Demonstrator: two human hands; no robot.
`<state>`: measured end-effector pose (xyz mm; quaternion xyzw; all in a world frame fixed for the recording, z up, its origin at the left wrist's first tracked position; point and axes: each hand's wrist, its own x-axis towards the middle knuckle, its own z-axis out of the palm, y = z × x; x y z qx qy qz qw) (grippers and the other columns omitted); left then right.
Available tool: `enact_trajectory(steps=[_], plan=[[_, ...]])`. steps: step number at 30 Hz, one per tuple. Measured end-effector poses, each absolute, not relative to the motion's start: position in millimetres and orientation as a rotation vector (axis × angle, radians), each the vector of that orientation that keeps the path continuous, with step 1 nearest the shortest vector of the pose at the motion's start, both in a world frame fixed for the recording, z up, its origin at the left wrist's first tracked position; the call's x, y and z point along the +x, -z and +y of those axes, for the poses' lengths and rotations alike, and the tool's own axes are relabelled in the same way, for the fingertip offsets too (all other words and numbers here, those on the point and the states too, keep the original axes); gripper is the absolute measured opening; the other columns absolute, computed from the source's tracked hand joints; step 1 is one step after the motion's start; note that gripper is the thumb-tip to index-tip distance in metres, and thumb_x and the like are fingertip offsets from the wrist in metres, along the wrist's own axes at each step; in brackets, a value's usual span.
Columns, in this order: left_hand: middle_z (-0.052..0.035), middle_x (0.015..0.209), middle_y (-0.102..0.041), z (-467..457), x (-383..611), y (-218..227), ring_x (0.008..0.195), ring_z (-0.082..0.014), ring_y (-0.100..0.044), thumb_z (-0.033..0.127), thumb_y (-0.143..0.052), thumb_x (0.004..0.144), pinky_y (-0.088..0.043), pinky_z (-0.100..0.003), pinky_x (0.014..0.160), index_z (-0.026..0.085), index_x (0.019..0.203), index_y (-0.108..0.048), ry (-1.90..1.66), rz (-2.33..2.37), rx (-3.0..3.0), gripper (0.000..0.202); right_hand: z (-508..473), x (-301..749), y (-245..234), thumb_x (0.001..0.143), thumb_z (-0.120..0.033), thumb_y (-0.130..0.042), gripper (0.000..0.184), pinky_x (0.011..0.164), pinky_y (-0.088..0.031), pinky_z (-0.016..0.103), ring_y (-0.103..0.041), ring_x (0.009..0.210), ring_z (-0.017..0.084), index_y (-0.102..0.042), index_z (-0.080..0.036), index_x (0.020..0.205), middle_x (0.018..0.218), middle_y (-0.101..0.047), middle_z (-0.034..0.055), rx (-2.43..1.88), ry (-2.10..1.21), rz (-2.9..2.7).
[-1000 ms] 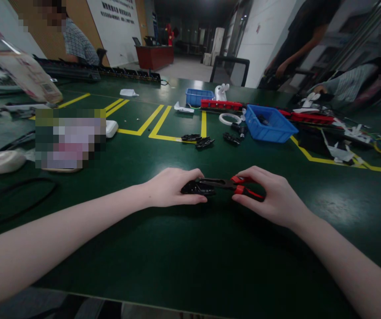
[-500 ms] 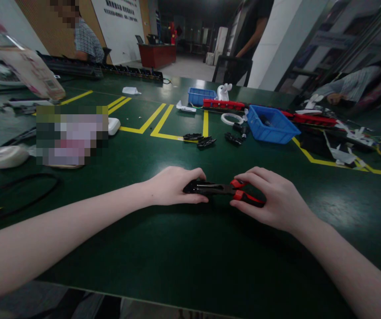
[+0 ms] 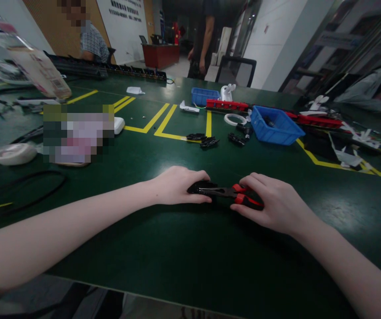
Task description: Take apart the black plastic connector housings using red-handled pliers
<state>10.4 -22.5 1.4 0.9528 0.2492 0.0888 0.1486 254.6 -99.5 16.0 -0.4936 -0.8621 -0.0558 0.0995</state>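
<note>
My right hand (image 3: 271, 199) is wrapped around the red-and-black handles of a pair of long-nose pliers (image 3: 248, 199). The dark jaws point left and reach the black part (image 3: 198, 188) between the thumb and fingers of my left hand (image 3: 180, 185). Blur and dark colour hide what exactly the jaw tips grip, and the kind of the part cannot be made out. Both hands are low over the green table (image 3: 163, 252). Farther back lie several similar-looking black pieces (image 3: 209, 141).
Behind the hands stand a blue bin (image 3: 276, 128) and a smaller blue bin (image 3: 205, 96), with red strips (image 3: 226, 105) alongside. On the left are a blurred-out object (image 3: 80, 137), a tape roll (image 3: 14, 153), a bottle (image 3: 40, 71) and a black cable (image 3: 57, 181). Other people are around the table.
The pliers' handles look slightly closer together, with my right fingers lower on them. The camera view has shifted a little. A standing person in the background has moved left.
</note>
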Motion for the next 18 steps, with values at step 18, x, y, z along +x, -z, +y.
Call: enact_trajectory(steps=[18], plan=[[-0.0017, 0.080, -0.067, -20.0, 11.3, 4.1, 0.066, -0.0167, -0.063, 0.052, -0.053, 0.088, -0.036, -0.023, 0.053, 0.018, 0.103, -0.055, -0.314, 0.715, 2.807, 0.038, -89.7, 260.4, -5.9, 0.071, -0.031, -0.056, 0.037, 0.060, -0.053, 0.034, -0.065, 0.075, 0.023, -0.058, -0.018, 0.106, 0.094, -0.067, 0.0092, -1.516, 0.113, -2.553]])
